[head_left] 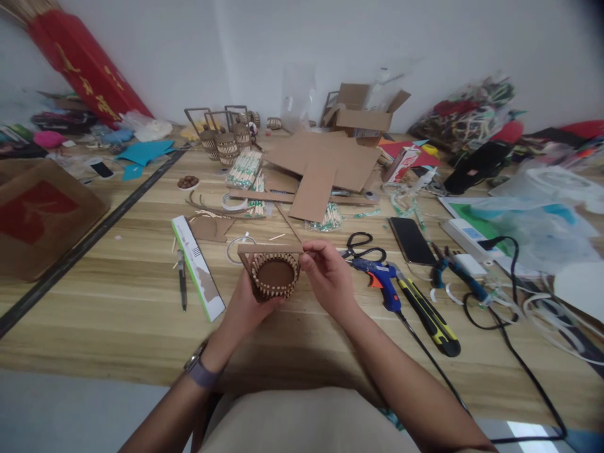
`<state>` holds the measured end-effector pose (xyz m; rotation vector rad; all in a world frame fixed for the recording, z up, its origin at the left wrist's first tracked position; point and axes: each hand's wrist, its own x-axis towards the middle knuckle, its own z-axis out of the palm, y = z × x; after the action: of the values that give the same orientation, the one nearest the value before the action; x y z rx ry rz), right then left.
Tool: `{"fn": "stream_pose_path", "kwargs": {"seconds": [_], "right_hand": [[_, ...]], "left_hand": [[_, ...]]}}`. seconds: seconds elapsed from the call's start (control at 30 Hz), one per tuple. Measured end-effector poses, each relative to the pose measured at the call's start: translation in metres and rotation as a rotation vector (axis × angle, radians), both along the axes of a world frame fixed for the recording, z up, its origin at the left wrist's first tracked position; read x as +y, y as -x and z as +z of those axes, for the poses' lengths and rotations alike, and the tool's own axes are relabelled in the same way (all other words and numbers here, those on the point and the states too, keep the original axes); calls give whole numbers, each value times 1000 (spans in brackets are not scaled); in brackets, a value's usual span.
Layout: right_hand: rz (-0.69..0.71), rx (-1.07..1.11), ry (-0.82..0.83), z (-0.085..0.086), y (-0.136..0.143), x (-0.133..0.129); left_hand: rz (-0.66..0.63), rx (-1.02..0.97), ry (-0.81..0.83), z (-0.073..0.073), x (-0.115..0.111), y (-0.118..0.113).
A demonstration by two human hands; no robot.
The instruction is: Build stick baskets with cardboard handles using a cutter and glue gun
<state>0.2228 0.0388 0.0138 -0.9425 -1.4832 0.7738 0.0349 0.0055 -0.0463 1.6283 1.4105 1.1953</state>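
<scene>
Holds a small basket (276, 277) in the left hand (252, 292), above the near middle of the table (264, 352), open top tilted toward the camera. Shows a round brown bottom inside, ringed by short pale-tipped sticks. Has the left fingers closed round the basket's left side, thumb along the near side; hides most of the fingertips behind it.

Pinches the right end of the flat brown handle (271, 249) between thumb and forefinger of the right hand (328, 277), fingers bent, no wide gap. Spans the basket's far side with that handle. Cannot tell whether the thin strip (289, 223) just beyond touches the right fingers.

Wears a watch (195, 357) on the left wrist.

To the right, near to far: has a yellow-black cutter (428, 318) beside a blue glue gun (384, 283), then black scissors (365, 248) and a dark phone (410, 241). Has blue-handled pliers (465, 277) farther right.

To the left: has a long white-green packet (198, 269) with a pen (182, 280) beside it.

Beyond the hands: shows overlapping cardboard (325, 160), stick bundles (244, 170), a bowl of brown beads (187, 182), and several lidded baskets (228, 149) with tall handles, grouped near the wall.
</scene>
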Motion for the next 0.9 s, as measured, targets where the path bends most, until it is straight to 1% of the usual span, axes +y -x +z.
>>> {"fn": "stream_pose_path", "kwargs": {"seconds": [0.07,0.2,0.3,0.53,0.67,0.77,0.9], "right_hand": [[1,3,3,1,-1,0],[-18,-11,-10,4,-3,1],[-18,-12,-16,5,-3,2],[-18,6,-12,5,-2,2],[-9,20,-14,9,-2,2],[-2,33,-25,11,-2,3],[0,43,-32,14,-1,3]], "left_hand": [[26,-4,6,1,-1,-3],[55,-17,-24,9,-3,-7],[39,-38,-39,14,-3,-8],[7,1,-43,17,-3,-7],[16,46,-52,16,-4,-6],[46,87,-26,12,-4,-4],[58,93,-20,8,-4,-3]]}}
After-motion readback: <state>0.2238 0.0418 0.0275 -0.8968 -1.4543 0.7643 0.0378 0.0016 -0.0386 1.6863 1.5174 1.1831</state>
